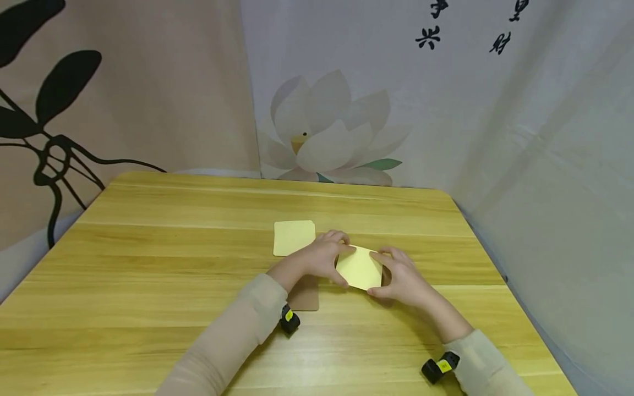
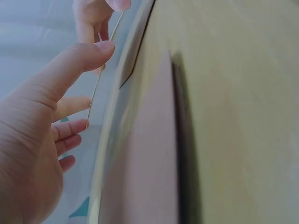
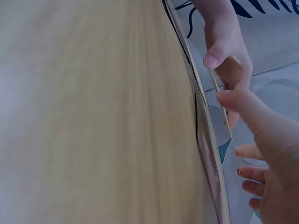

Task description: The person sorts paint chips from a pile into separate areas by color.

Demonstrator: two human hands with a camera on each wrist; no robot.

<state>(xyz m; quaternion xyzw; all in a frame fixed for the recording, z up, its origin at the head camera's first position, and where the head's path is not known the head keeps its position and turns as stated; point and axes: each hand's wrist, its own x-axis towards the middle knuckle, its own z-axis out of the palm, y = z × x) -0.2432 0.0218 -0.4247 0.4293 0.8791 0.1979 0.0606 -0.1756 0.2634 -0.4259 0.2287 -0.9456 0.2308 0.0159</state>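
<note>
Held between both hands is a thin, pale yellow square card point(image 1: 360, 268), a little right of the table's middle. My left hand point(image 1: 328, 257) pinches its left side, and my right hand point(image 1: 402, 276) grips the right side, thumbs at the near edge. Both wrist views catch the card point(image 2: 97, 84) nearly edge-on as a thin line. Behind the left hand lies another yellow card point(image 1: 293, 237), flat on the table, its lower right corner hidden. Partly covered by the left wrist is a flat brown piece point(image 1: 306, 297), which looks pinkish and large in the left wrist view.
A wooden table point(image 1: 163, 264) with yellowish grain spreads under everything. Its far edge meets a hanging cloth point(image 1: 446, 121) printed with a lotus and dark characters. Black devices point(image 1: 289, 322) are strapped to both wrists, over light sleeves.
</note>
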